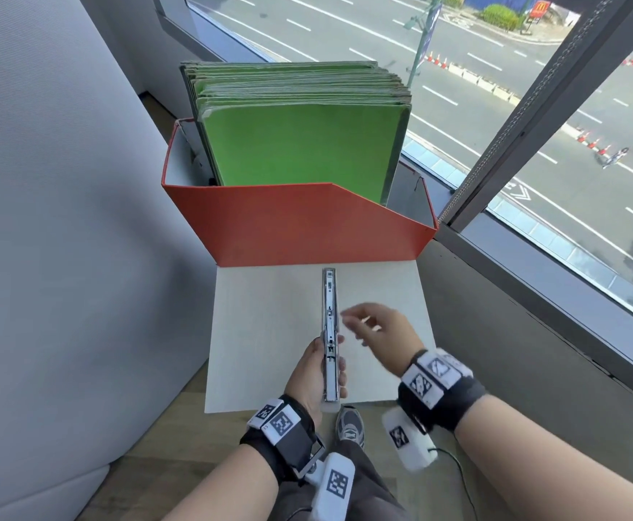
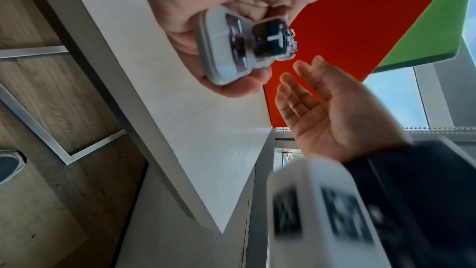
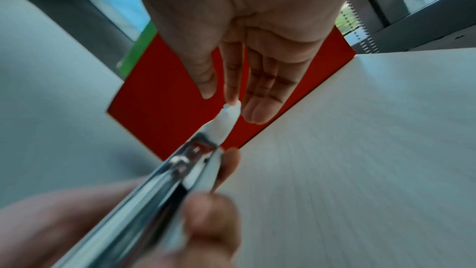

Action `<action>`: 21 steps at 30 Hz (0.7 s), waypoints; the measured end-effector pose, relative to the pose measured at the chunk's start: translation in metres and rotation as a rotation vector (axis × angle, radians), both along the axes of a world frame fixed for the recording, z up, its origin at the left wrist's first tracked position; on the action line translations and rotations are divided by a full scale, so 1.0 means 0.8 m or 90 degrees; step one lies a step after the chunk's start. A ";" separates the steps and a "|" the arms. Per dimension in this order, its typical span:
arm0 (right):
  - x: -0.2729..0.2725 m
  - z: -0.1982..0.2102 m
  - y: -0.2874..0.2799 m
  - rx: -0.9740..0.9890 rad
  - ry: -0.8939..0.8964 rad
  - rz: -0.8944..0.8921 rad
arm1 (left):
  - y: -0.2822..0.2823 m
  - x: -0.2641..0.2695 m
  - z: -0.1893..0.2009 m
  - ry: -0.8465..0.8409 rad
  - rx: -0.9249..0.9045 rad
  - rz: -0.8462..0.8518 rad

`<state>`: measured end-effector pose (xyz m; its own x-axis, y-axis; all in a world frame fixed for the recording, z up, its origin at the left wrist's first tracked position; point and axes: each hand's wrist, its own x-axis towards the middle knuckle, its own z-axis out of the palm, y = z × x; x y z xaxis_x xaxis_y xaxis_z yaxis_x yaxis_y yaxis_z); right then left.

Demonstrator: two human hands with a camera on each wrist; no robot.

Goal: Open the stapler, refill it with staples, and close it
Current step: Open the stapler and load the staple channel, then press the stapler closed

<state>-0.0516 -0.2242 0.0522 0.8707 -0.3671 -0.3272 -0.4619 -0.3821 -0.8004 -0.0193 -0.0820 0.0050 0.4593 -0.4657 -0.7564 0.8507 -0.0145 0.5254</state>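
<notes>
Pale tabletop (image 1: 270,332) by the window carries an orange file box (image 1: 296,227); above it my left hand (image 1: 313,377) clasps the stapler (image 1: 330,332), swung open lengthwise, fingers curled round its base. My right hand (image 1: 379,327) hovers just beside it, fingers loose, holding nothing I can see.

Upper-floor office, file box (image 1: 300,223), street-view window (image 1: 533,88)

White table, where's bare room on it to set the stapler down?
The white table shows bare surface to the left of the stapler, between it and the table's left edge, and to the right beyond the right hand. The middle is crowded: the left hand grips the stapler there, and the red box closes off the far edge.
</notes>
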 end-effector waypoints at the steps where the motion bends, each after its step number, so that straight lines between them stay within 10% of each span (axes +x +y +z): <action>1: 0.014 -0.006 -0.011 0.020 0.017 -0.044 | -0.002 -0.003 0.002 0.004 -0.013 -0.009; 11: 0.087 -0.013 -0.043 0.090 0.095 -0.090 | 0.001 -0.027 0.003 0.001 -0.027 -0.035; 21: 0.047 0.040 -0.007 0.056 -0.082 0.013 | -0.009 -0.003 -0.004 0.102 0.042 0.038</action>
<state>-0.0138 -0.2296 0.0846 0.9144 -0.3240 -0.2425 -0.3461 -0.3153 -0.8836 -0.0219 -0.0889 0.0015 0.3557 -0.3882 -0.8502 0.9240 0.0094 0.3822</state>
